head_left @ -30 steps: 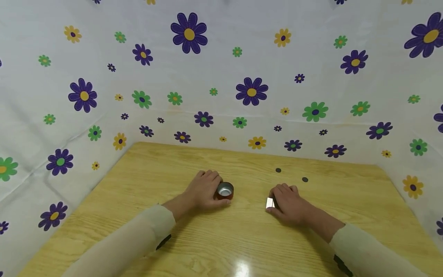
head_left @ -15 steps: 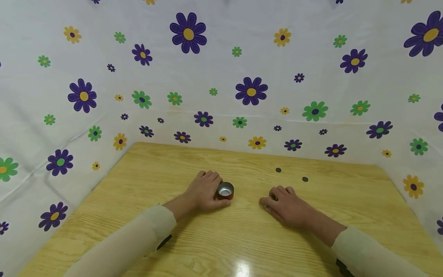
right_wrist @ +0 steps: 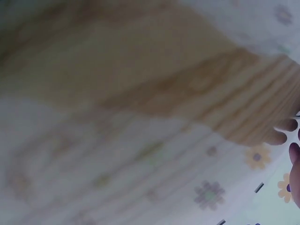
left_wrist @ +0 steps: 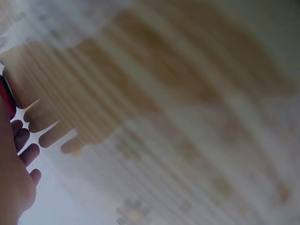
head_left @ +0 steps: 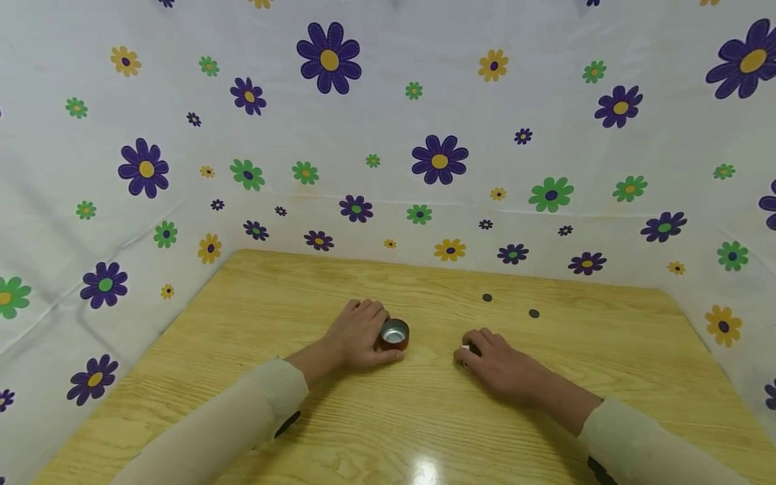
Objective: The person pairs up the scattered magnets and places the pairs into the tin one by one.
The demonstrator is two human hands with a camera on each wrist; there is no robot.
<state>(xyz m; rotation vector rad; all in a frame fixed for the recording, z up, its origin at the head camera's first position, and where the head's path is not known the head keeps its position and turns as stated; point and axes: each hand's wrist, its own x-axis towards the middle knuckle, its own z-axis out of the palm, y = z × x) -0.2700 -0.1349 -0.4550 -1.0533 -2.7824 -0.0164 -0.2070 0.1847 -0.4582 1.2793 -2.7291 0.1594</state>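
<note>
My left hand (head_left: 359,339) holds a small round metal cup (head_left: 395,335) on the wooden table, thumb in front and fingers behind. The cup is red-brown outside and silvery inside. At the left edge of the left wrist view, part of its red side (left_wrist: 7,97) shows above the fingertips (left_wrist: 31,153). My right hand (head_left: 500,364) grips a small white, boxy piece (head_left: 465,349) between thumb and fingers, close over the table to the right of the cup. Most of that piece is hidden by the fingers. In the right wrist view only fingertips (right_wrist: 276,137) show at the right edge.
Two small dark discs (head_left: 488,297) (head_left: 534,314) lie on the table (head_left: 376,431) beyond my right hand. A white cloth (head_left: 376,121) with printed flowers rises behind the table and along both sides.
The white piece, whose bright face showed a second ago, is now mostly covered as the right fingers shifted round it. That hand moved slightly left and nearer. Left hand and cup stay put.
</note>
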